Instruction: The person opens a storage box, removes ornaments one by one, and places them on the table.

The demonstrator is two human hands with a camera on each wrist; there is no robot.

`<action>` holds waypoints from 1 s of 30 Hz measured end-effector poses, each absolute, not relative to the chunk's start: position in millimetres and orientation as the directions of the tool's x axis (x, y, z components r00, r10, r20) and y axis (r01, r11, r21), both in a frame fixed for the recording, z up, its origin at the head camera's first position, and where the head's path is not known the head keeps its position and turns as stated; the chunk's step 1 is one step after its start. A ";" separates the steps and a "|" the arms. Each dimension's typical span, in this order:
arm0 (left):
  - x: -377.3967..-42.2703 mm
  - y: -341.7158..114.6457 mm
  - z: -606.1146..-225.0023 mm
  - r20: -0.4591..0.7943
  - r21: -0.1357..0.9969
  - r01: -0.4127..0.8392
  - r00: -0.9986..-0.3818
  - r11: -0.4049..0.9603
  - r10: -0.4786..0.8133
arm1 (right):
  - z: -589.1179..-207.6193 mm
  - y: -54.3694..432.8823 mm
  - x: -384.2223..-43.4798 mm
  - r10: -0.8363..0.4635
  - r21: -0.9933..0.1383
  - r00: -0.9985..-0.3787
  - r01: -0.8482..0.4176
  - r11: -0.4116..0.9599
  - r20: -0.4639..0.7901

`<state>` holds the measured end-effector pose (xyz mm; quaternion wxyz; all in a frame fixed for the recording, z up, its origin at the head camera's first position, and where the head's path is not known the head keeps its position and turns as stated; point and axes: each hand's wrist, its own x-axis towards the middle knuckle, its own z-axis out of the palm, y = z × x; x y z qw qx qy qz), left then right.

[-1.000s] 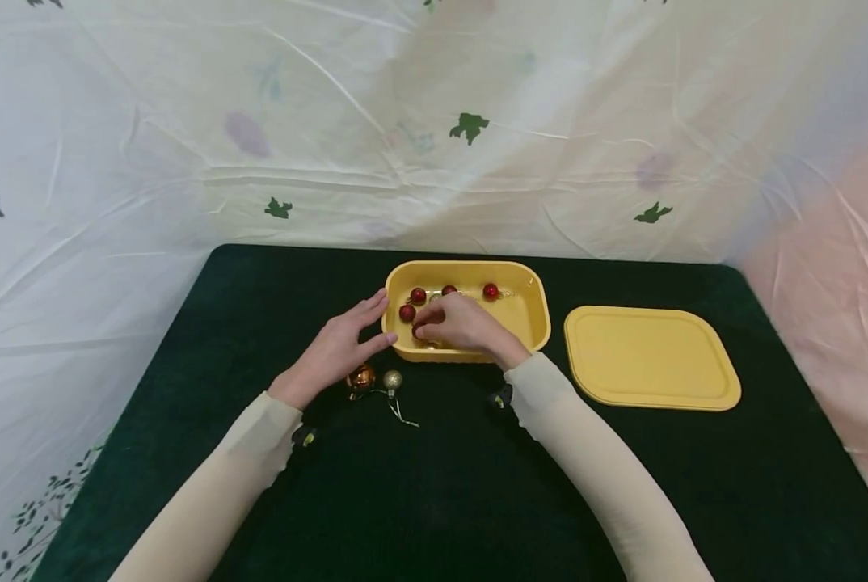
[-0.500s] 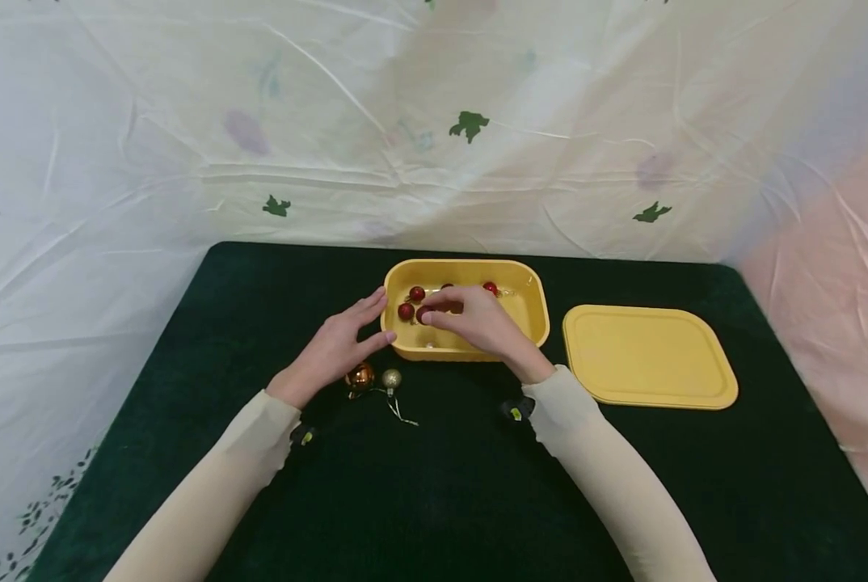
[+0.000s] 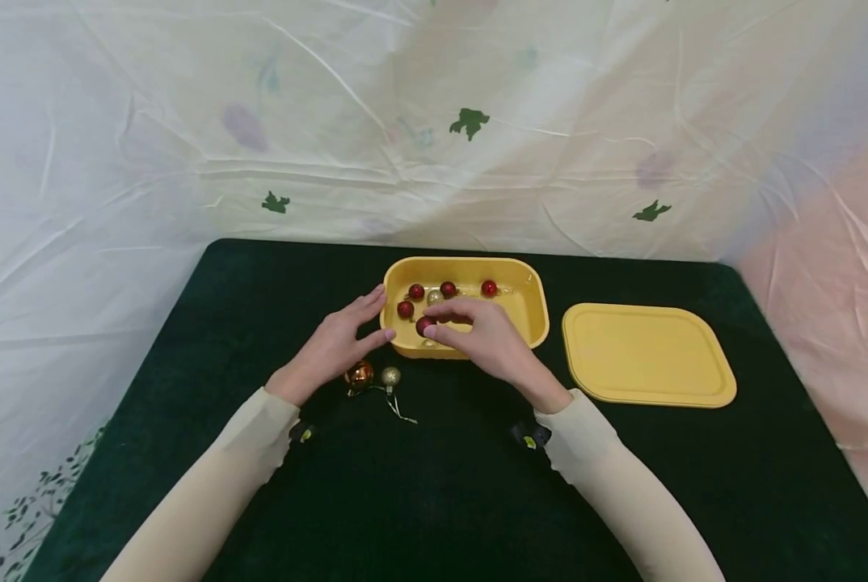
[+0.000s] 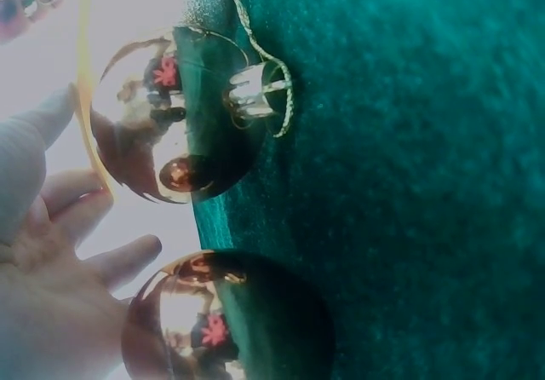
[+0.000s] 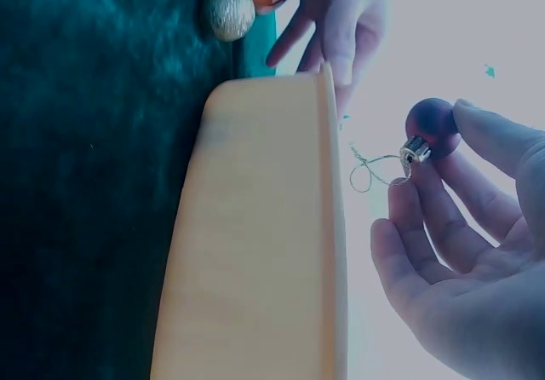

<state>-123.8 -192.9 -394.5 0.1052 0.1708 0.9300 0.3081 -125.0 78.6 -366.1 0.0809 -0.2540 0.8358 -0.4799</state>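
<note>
- The right hand (image 3: 488,335) pinches a dark red ball (image 3: 425,326) between the thumb and fingers, the thumb on the near side.
- In the right wrist view, this ball is above the rim of the yellow box (image 3: 527,311), its silver cap (image 5: 415,150) and thin cord (image 5: 366,171) hanging free of the fingertips.
- The left hand (image 3: 339,339) has its fingers extended and the thumb spread apart from them; the fingertips touch the box's left rim and the thumb lies at the near left corner.
- Inside the box are 4 more red balls (image 3: 415,292): 3 toward the left and middle, 1 farther right. A pale gold ball (image 3: 435,297) sits among those on the left.
- Something pale near the front wall is too hidden to tell.
- On the tabletop (image 3: 434,493), below the left hand, 2 copper balls (image 4: 174,116) show in the left wrist view, just beside each other.
- A small glittery gold ball (image 3: 390,376) lies beside the copper pair, its pale string (image 3: 402,412) trailing toward the person.
- The yellow lid (image 3: 651,356) lies flat on the tabletop, right of the box and apart from it.
</note>
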 end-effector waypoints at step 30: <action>-124.9 -193.1 -394.2 -0.099 0.619 0.242 -0.920 0.747 0.380 | -380.7 82.2 -84.1 -0.557 -0.840 -0.813 -0.416 0.349 0.171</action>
